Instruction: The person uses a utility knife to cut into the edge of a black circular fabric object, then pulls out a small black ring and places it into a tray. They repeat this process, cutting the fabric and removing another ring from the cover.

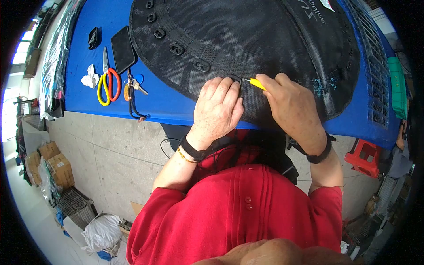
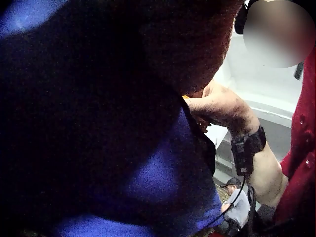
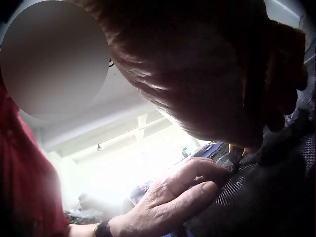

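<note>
A round black mesh piece [image 1: 265,39] lies over the blue table, with black plastic loops [image 1: 202,66] along a band near its rim. My right hand [image 1: 295,104] grips a yellow-handled tool [image 1: 257,84], its thin tip pointing left at a loop by the near edge. My left hand [image 1: 217,108] rests on the mesh there, fingertips pressing beside that loop. In the right wrist view the left hand [image 3: 170,197] lies on the mesh with fingers extended, close to the tool's tip. The left wrist view is mostly dark, with the right hand [image 2: 222,106] beyond.
Scissors with red and yellow handles [image 1: 106,81], a black phone [image 1: 123,50], keys [image 1: 134,84], crumpled white paper [image 1: 90,77] and a small black item [image 1: 93,38] lie on the left. A blue grid [image 1: 375,66] and green tray [image 1: 397,87] stand right; a red stool [image 1: 363,157] is below.
</note>
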Tool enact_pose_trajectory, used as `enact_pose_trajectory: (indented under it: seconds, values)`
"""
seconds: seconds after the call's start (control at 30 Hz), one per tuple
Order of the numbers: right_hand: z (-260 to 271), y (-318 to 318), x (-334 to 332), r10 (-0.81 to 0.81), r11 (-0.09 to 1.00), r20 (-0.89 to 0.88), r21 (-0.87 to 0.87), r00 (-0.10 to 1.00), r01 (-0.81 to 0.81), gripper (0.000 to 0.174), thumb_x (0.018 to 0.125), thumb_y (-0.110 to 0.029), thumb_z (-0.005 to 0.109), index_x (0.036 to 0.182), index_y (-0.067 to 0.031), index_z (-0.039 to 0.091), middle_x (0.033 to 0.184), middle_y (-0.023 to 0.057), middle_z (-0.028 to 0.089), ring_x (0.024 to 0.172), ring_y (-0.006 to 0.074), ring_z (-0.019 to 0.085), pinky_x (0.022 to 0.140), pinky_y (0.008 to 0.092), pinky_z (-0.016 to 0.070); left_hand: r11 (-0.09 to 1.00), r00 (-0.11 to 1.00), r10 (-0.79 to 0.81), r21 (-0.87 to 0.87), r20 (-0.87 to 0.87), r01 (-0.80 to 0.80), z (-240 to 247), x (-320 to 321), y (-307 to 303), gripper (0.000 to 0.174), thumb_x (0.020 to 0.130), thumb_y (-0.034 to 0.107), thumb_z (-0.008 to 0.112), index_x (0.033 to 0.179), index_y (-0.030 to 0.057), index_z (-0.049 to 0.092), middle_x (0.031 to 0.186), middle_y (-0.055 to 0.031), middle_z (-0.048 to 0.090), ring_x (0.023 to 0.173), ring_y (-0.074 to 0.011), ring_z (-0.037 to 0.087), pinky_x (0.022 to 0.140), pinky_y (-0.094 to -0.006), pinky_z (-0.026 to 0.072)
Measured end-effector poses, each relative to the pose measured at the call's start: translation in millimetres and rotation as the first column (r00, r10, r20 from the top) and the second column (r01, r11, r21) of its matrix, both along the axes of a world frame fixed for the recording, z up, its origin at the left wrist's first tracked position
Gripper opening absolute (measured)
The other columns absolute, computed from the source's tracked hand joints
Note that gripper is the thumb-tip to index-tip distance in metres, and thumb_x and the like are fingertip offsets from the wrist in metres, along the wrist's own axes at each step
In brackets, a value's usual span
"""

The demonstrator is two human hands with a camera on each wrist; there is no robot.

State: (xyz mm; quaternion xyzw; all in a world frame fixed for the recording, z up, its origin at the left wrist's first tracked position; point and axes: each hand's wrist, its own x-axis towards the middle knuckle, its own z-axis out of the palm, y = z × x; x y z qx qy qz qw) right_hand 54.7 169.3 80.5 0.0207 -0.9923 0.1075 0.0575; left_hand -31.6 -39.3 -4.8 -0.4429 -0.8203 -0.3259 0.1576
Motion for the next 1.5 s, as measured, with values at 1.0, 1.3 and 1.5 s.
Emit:
enact_pose_trajectory:
  seconds: [1.0, 1.3, 1.5]
  values:
    - [7.2, 14.8, 8.2, -0.013, 0.994, 0.02, -0.111, 1.0, 0.015, 0.035, 0.103, -0.014, 0.076, 0.138, -0.0118, 0.074, 0.1, 0.0111, 0.069, 0.085, 0.0336, 0.076, 0.072, 0.0442, 0.0615, 1.0, 1.0, 0.0, 0.015, 0.014, 0.0, -1.7, -0.2, -0.2, 0.043, 0.088, 0.014, 0.082, 0.128, 0.0009, 0.074, 0.128, -0.0174, 0.071, 0.122, -0.04, 0.068, 0.11, -0.0506, 0.0539]
    - [-3.7, 6.6, -13.4, 0.057, 0.988, -0.071, -0.141, 0.996, -0.067, 0.033, 0.102, -0.013, 0.077, 0.135, -0.0103, 0.073, 0.097, 0.0107, 0.066, 0.082, 0.0321, 0.074, 0.069, 0.0432, 0.0591, 1.0, 1.0, 0.0, -0.018, 0.017, 0.001, -2.3, 0.0, -1.2, 0.045, 0.089, 0.016, 0.081, 0.129, -0.0007, 0.074, 0.132, -0.0187, 0.069, 0.124, -0.0398, 0.067, 0.112, -0.0517, 0.0534]
    - [-7.2, 6.0, -18.8, 0.077, 0.988, -0.076, -0.131, 0.994, -0.086, 0.034, 0.102, -0.014, 0.077, 0.136, -0.0103, 0.073, 0.097, 0.011, 0.067, 0.083, 0.0319, 0.076, 0.07, 0.0429, 0.0602, 1.0, 1.0, 0.006, -0.003, 0.017, -0.006, 0.5, 0.7, 0.2, 0.044, 0.088, 0.014, 0.082, 0.128, 0.0002, 0.074, 0.13, -0.0181, 0.07, 0.122, -0.0403, 0.067, 0.109, -0.0511, 0.0546]
